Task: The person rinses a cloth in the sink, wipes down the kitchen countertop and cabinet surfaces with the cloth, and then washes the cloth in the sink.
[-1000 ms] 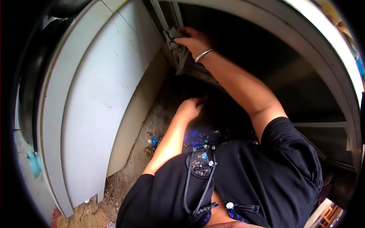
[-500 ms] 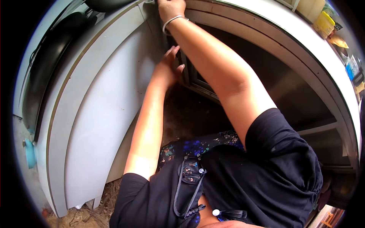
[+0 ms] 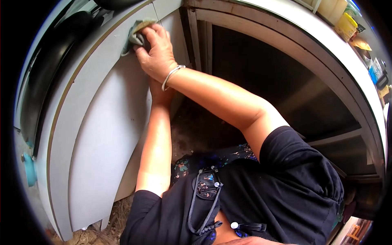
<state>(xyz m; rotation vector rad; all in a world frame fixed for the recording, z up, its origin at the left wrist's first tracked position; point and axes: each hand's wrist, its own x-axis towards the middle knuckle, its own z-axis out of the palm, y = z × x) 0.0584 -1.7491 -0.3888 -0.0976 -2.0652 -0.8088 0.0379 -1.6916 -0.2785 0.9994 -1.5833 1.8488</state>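
Observation:
My right hand, with a silver bangle at its wrist, grips a crumpled grey-green cloth with a yellowish ribbed edge. The cloth presses against the upper frame of a white cabinet panel, just below its brown edge line. Behind and below the right wrist is my left hand, beside the panel's inner edge. Its fingers are hidden by the right hand, so whether they are spread or closed does not show.
Dark framed glass panels stand to the right under a white countertop edge. A yellow tub and packets sit on that top. Black pans hang or lie at the left. Dry straw-like debris covers the floor below.
My right hand has come left and down with the cloth from the far corner onto the panel's frame. My left hand has shifted slightly left and lower, and is now partly covered.

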